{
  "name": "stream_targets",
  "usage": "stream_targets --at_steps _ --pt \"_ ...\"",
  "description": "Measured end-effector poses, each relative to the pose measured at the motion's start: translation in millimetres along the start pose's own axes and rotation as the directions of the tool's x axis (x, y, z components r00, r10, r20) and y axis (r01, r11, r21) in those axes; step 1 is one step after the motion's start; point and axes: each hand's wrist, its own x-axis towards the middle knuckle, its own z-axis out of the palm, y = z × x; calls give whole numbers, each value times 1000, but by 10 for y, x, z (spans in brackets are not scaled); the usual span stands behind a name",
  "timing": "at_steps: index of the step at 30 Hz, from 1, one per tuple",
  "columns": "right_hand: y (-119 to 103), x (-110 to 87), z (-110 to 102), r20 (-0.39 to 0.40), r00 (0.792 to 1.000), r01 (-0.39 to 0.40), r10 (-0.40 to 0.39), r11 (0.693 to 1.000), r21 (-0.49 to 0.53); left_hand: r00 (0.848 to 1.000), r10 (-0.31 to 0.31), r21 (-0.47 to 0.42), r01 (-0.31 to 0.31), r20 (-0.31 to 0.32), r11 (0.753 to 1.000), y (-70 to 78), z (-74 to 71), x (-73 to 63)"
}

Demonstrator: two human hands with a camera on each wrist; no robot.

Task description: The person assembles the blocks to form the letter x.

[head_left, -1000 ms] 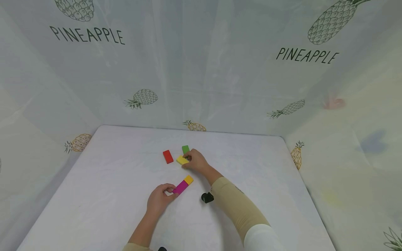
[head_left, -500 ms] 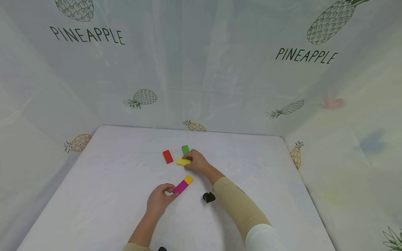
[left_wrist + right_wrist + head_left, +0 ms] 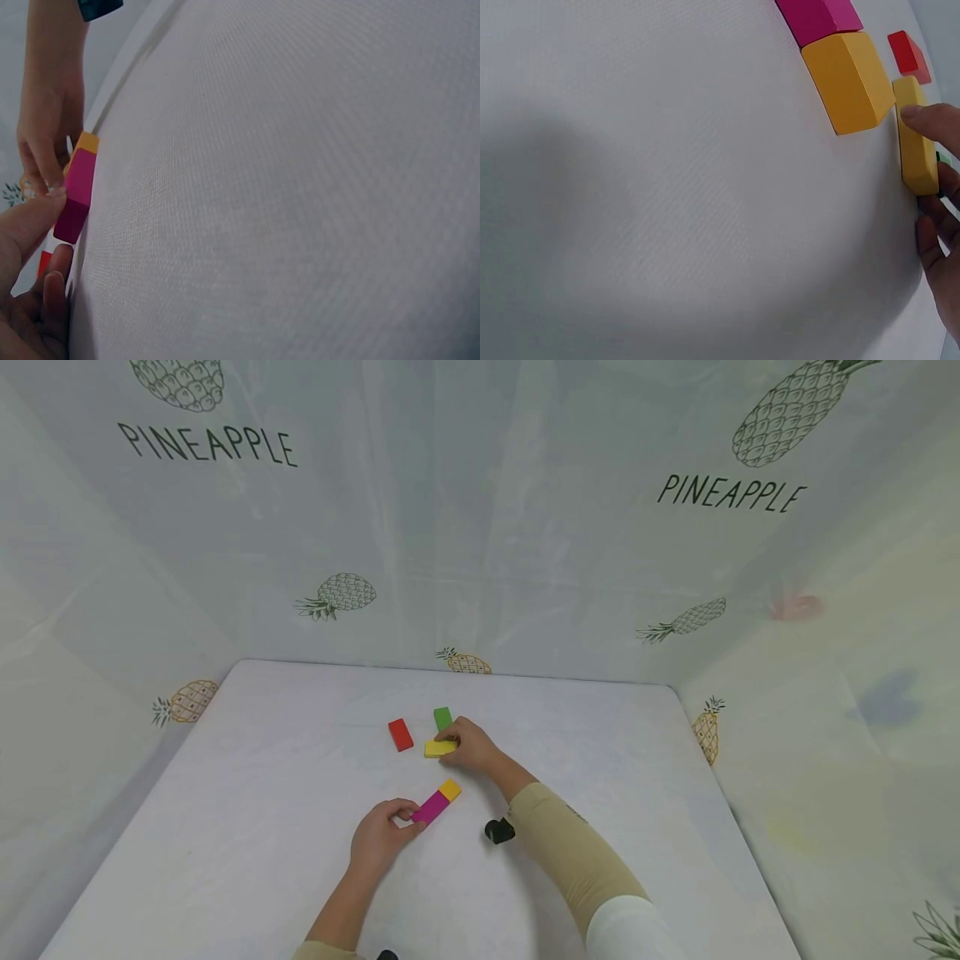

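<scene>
A: Start at the left. Condition of the left hand (image 3: 385, 837)?
B: Fingers curled, thumb and index finger nearly together, pinching the near end of the magenta block (image 3: 431, 808). The left wrist view shows the thumb against the block's side.

A: Next along?
B: The red block (image 3: 401, 735), lying flat on the table (image 3: 225, 860), beyond the left hand and apart from the other blocks.

A: Position of the magenta block?
B: On the table, set at a slant, its far end meeting the orange block (image 3: 450, 790). The right wrist view confirms the two are end to end, in contact.

A: And past those?
B: The yellow block (image 3: 437, 749), lying crosswise. The green block (image 3: 443, 718) is just beyond it, partly hidden by fingers; whether those two touch, I cannot tell.

A: State of the right hand (image 3: 474, 748)?
B: Thumb and fingers bent, parted by the yellow block's width only, gripping its right part. Thumb on the near side, per the right wrist view.

A: Anything further right?
B: A black object (image 3: 499, 831) beside the tan sleeve (image 3: 573, 852).
</scene>
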Motion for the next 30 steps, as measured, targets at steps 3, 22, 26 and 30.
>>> stream_targets --at_steps 3,22,26,30 --pt "24 21 31 -17 1000 -5 5 1000 4 1000 -3 0 3 -9 1000 -5 4 -1" --pt "23 -4 -3 -27 999 -23 22 1000 -15 1000 -13 -9 13 5 1000 26 -3 -11" --pt "25 -32 -39 -18 999 -28 28 999 -26 1000 -20 -8 21 13 1000 15 -7 -15" --pt "23 -50 -84 -3 1000 -28 28 999 -26 1000 -15 -6 15 15 1000 8 -15 -15"
